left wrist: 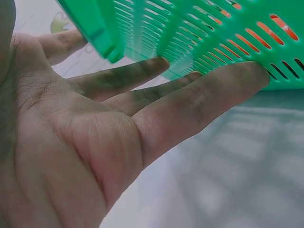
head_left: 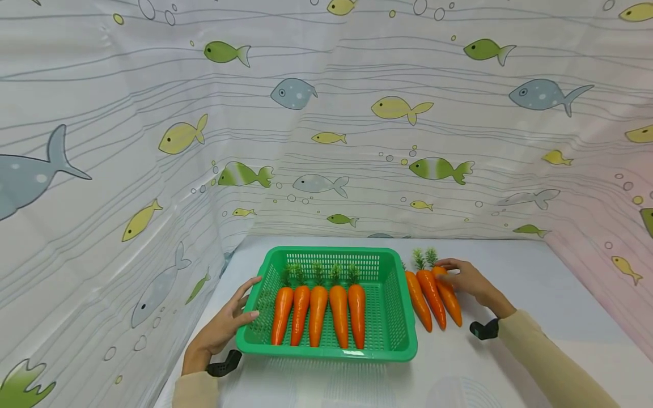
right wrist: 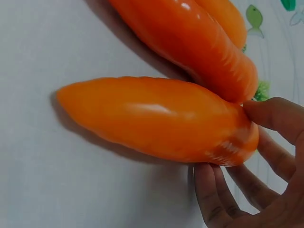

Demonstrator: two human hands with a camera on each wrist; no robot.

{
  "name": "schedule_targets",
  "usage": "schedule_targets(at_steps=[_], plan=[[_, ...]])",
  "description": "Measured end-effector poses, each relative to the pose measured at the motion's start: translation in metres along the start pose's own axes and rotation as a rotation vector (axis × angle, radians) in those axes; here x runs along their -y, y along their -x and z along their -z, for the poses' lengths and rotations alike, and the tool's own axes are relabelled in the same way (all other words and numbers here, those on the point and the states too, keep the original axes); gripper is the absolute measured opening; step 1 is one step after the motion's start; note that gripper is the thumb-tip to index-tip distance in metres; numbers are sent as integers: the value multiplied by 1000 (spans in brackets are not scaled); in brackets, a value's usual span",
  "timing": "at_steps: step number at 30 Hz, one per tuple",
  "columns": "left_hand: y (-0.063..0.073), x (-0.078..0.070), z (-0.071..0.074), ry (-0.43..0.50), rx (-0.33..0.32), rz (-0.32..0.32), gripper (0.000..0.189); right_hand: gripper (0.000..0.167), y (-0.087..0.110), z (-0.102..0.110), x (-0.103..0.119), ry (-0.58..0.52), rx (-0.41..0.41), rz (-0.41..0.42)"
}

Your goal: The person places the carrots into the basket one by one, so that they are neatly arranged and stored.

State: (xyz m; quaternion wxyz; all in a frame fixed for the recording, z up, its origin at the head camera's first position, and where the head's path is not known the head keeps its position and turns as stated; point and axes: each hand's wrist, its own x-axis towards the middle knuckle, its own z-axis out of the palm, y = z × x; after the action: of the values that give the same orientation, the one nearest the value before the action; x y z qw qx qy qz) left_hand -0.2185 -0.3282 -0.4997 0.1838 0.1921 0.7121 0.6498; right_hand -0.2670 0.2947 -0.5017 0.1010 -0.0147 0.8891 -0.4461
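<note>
My right hand pinches the rightmost of three loose carrots. That carrot lies on the table in the right wrist view, the fingers and thumb at either side of its leafy end. Two more carrots lie beside it, right of a green plastic basket. Inside the basket several carrots stand in a row, leafy tops toward the far side. At the basket's left wall is my left hand. In the left wrist view its fingers stretch out straight against the slotted side.
A white table lies under everything. Behind it and at both sides hangs a white sheet printed with fish. Dark cameras are strapped at the left wrist and the right wrist.
</note>
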Motion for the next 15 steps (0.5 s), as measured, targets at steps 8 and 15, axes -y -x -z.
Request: schedule_targets(at_steps=[8,15], plan=[[1,0,-1,-35,-10,5,77,53,-3,2,0,23,41,-15],[0,0,0,-20,-1,-6,77,51,-2,9,-1,52,17,-52]])
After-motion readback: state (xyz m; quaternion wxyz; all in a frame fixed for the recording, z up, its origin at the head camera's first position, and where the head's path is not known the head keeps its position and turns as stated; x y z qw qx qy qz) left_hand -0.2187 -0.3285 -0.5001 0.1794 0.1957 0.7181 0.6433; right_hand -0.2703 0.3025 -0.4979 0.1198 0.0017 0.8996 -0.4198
